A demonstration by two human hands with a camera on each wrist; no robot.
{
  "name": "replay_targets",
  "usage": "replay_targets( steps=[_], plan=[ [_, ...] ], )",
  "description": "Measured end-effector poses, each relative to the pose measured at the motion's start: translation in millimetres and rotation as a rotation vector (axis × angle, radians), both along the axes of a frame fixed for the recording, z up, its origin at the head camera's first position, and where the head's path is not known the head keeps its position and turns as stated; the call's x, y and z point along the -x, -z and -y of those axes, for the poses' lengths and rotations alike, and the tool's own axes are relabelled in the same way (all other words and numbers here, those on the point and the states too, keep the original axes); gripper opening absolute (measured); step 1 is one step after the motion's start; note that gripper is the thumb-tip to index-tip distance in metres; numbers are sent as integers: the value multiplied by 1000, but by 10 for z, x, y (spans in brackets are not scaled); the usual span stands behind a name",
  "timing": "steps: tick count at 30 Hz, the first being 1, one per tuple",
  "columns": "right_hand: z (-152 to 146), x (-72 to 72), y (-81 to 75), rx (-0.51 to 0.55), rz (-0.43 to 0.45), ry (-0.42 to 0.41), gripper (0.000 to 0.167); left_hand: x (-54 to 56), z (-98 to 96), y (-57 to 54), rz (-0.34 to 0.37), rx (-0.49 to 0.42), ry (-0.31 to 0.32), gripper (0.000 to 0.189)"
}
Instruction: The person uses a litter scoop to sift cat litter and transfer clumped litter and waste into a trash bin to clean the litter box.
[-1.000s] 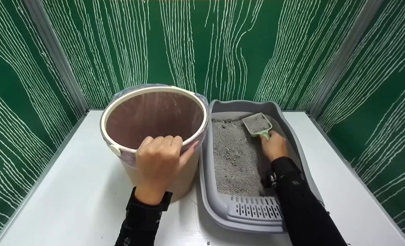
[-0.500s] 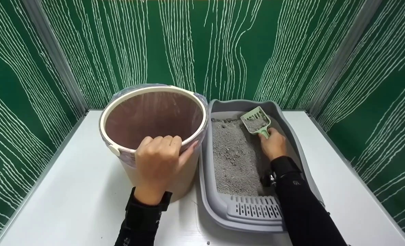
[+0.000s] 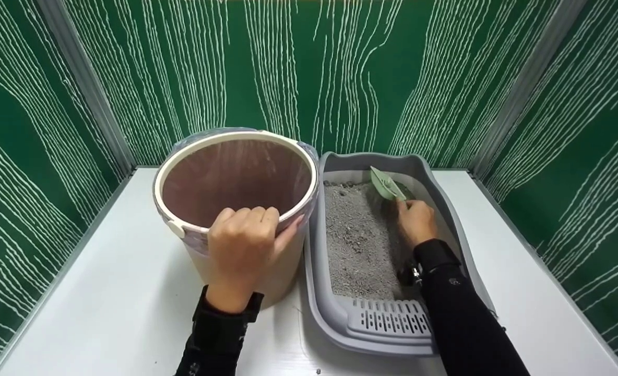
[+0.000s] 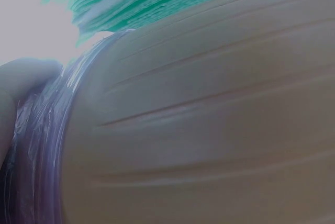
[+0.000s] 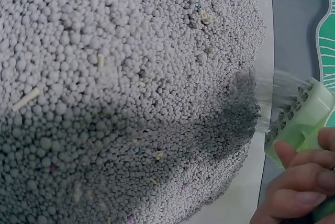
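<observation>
My left hand (image 3: 244, 245) grips the near rim of a beige trash bin (image 3: 277, 284), its fingers curled over the edge. A clear plastic bag (image 4: 47, 130) is folded down around the bin's outside, below the rim. Over the far right part of a grey litter box (image 3: 317, 308), my right hand (image 3: 417, 223) holds a light green litter scoop (image 3: 383, 184) by its handle. The scoop is tipped on its side. In the right wrist view, a blurred stream of grains falls from its slots onto the grey litter (image 5: 131, 77).
The litter box stands right of the bin, close against it, with a slotted ledge (image 3: 392, 317) at its front. Both rest on a white table (image 3: 131, 324). Green walls (image 3: 340, 68) with pale wavy lines surround the table at the back and sides.
The scoop, level with litter in it a second ago, has turned onto its side, and grains now pour out. My left hand has kept its grip on the bin rim.
</observation>
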State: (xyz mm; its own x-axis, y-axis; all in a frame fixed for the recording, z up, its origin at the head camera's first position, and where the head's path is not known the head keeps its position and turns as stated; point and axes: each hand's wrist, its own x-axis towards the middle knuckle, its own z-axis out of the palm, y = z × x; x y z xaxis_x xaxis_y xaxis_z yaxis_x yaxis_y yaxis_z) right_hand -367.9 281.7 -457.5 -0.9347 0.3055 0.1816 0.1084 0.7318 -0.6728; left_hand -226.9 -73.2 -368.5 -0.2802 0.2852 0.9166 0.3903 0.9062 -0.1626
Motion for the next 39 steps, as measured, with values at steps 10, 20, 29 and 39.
replay_targets(
  steps=[10,20,29,39],
  plan=[
    [29,-45,-26,-43,-15,-4,44,-6,-5,-4,-6,-12,11,54],
    [67,-59,-6,-102,-138,8,28,8,-7,14,-5,-21,17,54],
    [59,-63,-20,-96,-104,3,35,2,1,16,-2,-18,13,54],
    [67,-61,-35,-93,-85,-29,38,15,0,5,-11,-9,12,54]
  ],
)
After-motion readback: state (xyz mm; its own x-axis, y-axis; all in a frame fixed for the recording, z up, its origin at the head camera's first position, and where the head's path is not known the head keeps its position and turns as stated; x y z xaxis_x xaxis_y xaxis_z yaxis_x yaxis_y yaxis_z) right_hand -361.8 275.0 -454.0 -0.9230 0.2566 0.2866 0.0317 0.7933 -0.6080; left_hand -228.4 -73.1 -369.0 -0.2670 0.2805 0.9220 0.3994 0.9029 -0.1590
